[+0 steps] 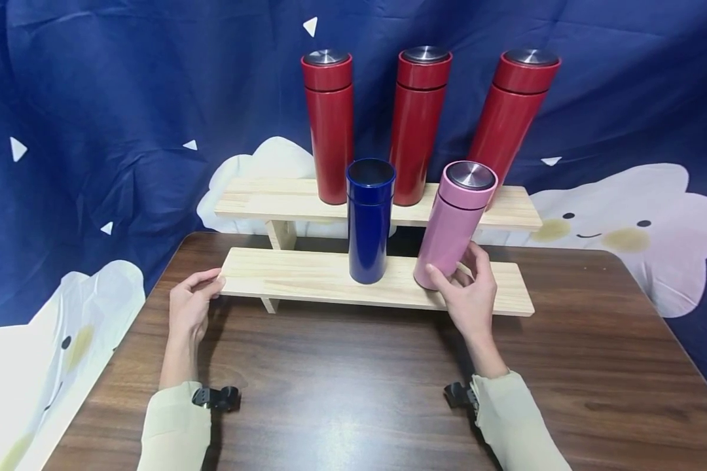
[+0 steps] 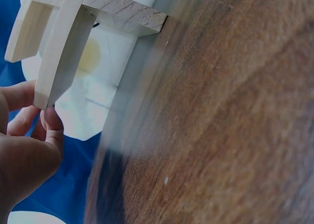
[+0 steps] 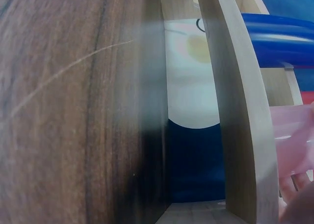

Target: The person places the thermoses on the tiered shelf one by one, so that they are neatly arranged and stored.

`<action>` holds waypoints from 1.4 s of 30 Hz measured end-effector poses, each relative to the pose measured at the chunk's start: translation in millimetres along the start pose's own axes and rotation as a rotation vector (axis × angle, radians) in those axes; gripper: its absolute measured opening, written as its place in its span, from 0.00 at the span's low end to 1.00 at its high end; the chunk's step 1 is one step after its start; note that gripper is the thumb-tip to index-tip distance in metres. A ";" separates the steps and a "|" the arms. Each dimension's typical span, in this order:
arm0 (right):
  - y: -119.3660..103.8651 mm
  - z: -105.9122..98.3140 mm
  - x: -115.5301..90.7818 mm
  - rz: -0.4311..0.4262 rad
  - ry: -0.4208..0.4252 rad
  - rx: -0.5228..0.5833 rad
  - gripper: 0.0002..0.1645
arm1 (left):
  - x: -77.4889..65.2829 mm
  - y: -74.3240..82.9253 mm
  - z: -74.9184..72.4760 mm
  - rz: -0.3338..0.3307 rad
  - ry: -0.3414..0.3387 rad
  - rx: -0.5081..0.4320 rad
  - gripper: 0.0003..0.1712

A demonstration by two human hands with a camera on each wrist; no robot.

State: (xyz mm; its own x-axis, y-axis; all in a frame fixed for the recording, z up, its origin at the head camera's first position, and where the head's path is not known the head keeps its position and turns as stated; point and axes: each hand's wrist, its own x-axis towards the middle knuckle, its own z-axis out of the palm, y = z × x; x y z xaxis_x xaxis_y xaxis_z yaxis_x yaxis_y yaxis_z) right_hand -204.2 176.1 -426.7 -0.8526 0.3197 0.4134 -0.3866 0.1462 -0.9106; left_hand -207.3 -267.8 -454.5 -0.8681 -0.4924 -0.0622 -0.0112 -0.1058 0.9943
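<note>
A pink thermos bottle [image 1: 450, 229] with a steel-topped lid stands on the lower wooden shelf [image 1: 294, 275], right of a dark blue thermos [image 1: 368, 235]. My right hand [image 1: 471, 294] grips the pink bottle near its base, thumb in front and fingers behind; the right wrist view shows only part of that hand beside the pink bottle [image 3: 294, 138]. At the lower shelf's left end my left hand [image 1: 191, 304] pinches the board between thumb and fingers. In the left wrist view, the left hand [image 2: 29, 150] holds the board's corner [image 2: 46, 94].
Three red thermoses stand along the upper shelf [image 1: 259, 199]: left [image 1: 332, 137], middle [image 1: 418, 131] and right [image 1: 509, 118]. The two-tier stand sits toward the back of a brown wooden table [image 1: 342, 379]. A blue curtain [image 1: 124, 98] with cloud prints hangs behind.
</note>
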 end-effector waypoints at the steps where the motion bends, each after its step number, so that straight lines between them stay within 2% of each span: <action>1: 0.5 0.3 0.0 0.002 -0.001 -0.004 0.44 | 0.1 0.0 -0.1 0.000 -0.001 0.000 0.11; 10: 3.0 2.1 -0.3 -0.007 -0.008 -0.004 0.44 | 0.3 1.2 -2.7 -0.006 -0.007 -0.011 0.11; 24: -34.0 7.3 -8.2 -0.016 -0.050 -0.036 0.42 | 0.7 -0.8 -0.4 -0.007 -0.001 -0.018 0.11; 42: -34.3 4.7 -8.0 0.003 -0.069 -0.048 0.43 | -0.7 -0.4 -1.3 -0.005 0.005 0.021 0.15</action>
State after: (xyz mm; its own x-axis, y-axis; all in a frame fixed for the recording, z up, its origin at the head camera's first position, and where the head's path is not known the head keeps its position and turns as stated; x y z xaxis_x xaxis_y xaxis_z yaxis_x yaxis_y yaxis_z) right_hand -185.7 164.2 -398.8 -0.8766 0.2550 0.4082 -0.3683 0.1907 -0.9099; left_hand -206.0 -268.5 -454.9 -0.8654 -0.4964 -0.0676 -0.0262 -0.0898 0.9956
